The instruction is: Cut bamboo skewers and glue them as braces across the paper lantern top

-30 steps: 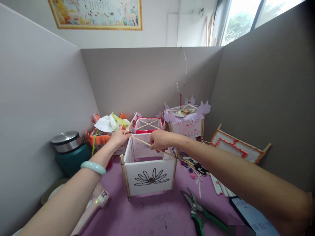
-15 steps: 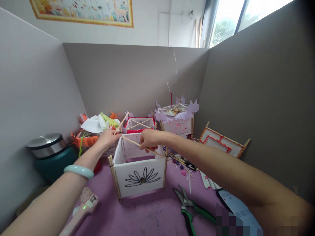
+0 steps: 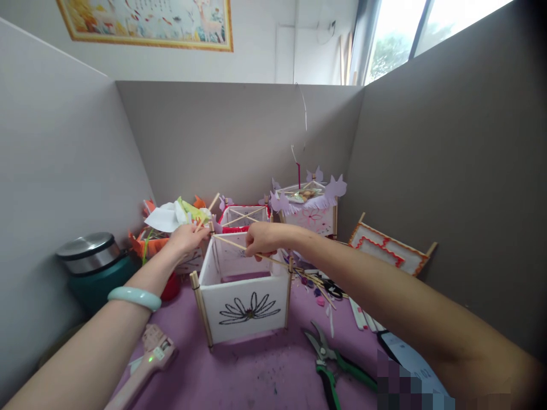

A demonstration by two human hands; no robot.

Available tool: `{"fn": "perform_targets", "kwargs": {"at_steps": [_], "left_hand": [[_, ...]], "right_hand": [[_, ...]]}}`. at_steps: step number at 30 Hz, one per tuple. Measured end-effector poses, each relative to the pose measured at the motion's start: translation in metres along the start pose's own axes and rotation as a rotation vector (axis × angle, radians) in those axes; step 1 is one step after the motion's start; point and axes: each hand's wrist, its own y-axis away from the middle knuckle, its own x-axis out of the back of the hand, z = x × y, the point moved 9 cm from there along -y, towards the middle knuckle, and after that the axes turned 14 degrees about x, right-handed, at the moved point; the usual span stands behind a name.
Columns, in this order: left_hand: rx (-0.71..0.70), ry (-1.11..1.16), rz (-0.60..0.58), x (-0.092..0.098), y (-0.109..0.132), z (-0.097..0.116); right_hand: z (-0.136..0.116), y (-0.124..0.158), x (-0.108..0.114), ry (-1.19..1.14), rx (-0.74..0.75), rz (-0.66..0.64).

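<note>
A white paper lantern frame (image 3: 245,307) with a black flower drawn on its front stands on the purple mat (image 3: 256,376). A thin wooden stick (image 3: 233,245) lies diagonally across its open top. My left hand (image 3: 186,236) pinches the stick's far-left end at the frame's back-left corner post. My right hand (image 3: 261,239) is closed around the stick near its middle, over the opening. A pale green bangle (image 3: 134,296) circles my left wrist.
Two finished lanterns, one red-trimmed (image 3: 244,217) and one with purple petals (image 3: 308,208), stand behind. Green-handled cutters (image 3: 331,364) and a pink glue gun (image 3: 147,364) lie in front. A teal pot (image 3: 92,267) sits left, a flat panel (image 3: 387,247) right. Grey partition walls enclose the table.
Both hands keep their hold on the stick over the frame. The camera swung to the right, then slightly back.
</note>
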Motion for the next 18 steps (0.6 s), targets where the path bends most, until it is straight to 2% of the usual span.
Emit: {"fn": "perform_targets", "kwargs": {"at_steps": [2, 4, 7, 8, 9, 11, 13, 14, 15, 16, 18], "left_hand": [[0.008, 0.019, 0.089, 0.024, 0.003, 0.0], [-0.018, 0.048, 0.195, 0.055, 0.017, 0.005], [-0.109, 0.1, 0.337, 0.102, 0.063, 0.022], [-0.141, 0.114, 0.377, 0.115, 0.084, 0.028], [-0.164, 0.129, 0.418, 0.125, 0.108, 0.033], [-0.292, 0.12, 0.537, 0.139, 0.161, 0.048], [-0.506, 0.107, 0.532, 0.129, 0.209, 0.063], [-0.59, 0.088, 0.442, 0.113, 0.227, 0.068], [-0.672, 0.057, 0.282, 0.088, 0.241, 0.071], [-0.709, 0.024, 0.066, 0.058, 0.252, 0.071], [-0.682, -0.05, -0.36, -0.006, 0.273, 0.06]], "right_hand": [[-0.002, 0.005, 0.014, -0.067, 0.033, 0.072], [-0.009, 0.014, 0.035, -0.169, 0.104, 0.232], [-0.023, 0.045, 0.068, -0.28, 0.192, 0.546], [-0.027, 0.059, 0.07, -0.283, 0.192, 0.599], [-0.033, 0.071, 0.067, -0.271, 0.182, 0.601], [-0.046, 0.092, 0.04, -0.228, 0.165, 0.465], [-0.059, 0.112, -0.001, -0.196, 0.175, 0.292], [-0.064, 0.121, -0.02, -0.18, 0.193, 0.249], [-0.068, 0.129, -0.037, -0.162, 0.212, 0.238], [-0.07, 0.135, -0.052, -0.154, 0.226, 0.247], [-0.064, 0.146, -0.079, -0.207, 0.224, 0.253]]}}
